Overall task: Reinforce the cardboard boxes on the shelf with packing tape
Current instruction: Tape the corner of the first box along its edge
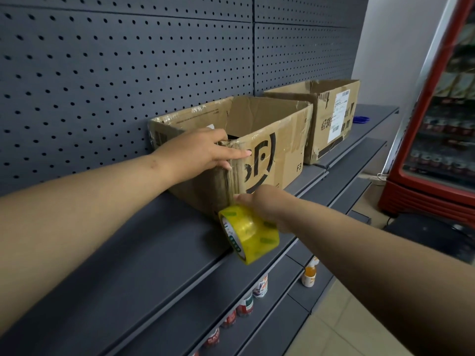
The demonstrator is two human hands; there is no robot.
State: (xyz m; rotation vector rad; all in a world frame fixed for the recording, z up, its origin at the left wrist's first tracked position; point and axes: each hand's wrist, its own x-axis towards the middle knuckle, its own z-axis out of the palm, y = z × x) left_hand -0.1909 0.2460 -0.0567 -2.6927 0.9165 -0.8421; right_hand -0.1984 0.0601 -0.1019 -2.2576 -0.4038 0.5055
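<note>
Evidently steadying it, the left hand [203,147] clamps the near box [282,150] at its top corner, fingers over the rim; at 6 o'clock, the right hand [267,204] grips the tape roll [249,233] against that corner's foot. A second box [334,119] waits at 2 o'clock.

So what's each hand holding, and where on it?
Left hand grips the top front corner of the near box. Right hand holds the tape roll by its far side; its fingers are hidden.

Left hand [198,150] grips high, right hand [268,208] grips lower
</note>
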